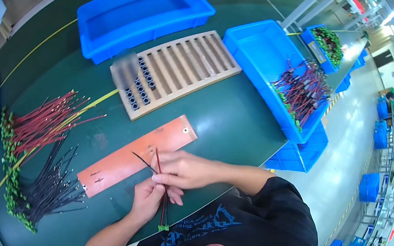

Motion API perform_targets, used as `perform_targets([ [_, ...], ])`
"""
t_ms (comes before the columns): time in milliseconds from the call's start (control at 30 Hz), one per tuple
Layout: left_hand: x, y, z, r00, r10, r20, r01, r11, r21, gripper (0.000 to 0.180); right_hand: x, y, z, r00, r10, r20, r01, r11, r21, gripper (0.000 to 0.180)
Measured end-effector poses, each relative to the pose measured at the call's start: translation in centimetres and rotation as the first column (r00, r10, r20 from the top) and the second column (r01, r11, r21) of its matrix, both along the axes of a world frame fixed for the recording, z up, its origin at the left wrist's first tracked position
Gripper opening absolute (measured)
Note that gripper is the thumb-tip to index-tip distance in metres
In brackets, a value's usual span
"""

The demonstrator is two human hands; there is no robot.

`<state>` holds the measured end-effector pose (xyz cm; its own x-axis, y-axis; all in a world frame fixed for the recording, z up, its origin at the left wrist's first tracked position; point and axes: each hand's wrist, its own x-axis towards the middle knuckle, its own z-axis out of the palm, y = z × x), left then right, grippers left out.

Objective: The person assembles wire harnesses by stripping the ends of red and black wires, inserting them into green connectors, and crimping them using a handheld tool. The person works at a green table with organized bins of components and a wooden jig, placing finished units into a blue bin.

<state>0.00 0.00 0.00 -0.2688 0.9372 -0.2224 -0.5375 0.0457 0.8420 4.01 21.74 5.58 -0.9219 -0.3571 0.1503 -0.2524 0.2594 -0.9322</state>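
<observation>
The wire pair [163,210], 1 red and 1 black, is held near the table's near edge, a green connector [163,227] at its lower end. The right hand [186,170] pinches it fully closed at mid-length; the left hand [147,198] closes on it just below, exact contact partly hidden. Judged light, flexible and springy; best held mid-length, sparing the tips. Beyond: a flat, smooth orange strip [131,159], loose red wires [46,121], black wires [51,187] and a slotted wooden-looking rack [186,91].
</observation>
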Motion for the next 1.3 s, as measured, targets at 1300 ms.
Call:
perform_targets([
  [1300,2.3,2.3,1.5,0.942,0.172,-0.290,-0.126,0.977,0.169,0.028,11.9,40.7,6.5,-0.018,-0.837,-0.547,0.696,-0.403,0.594,0.055],
])
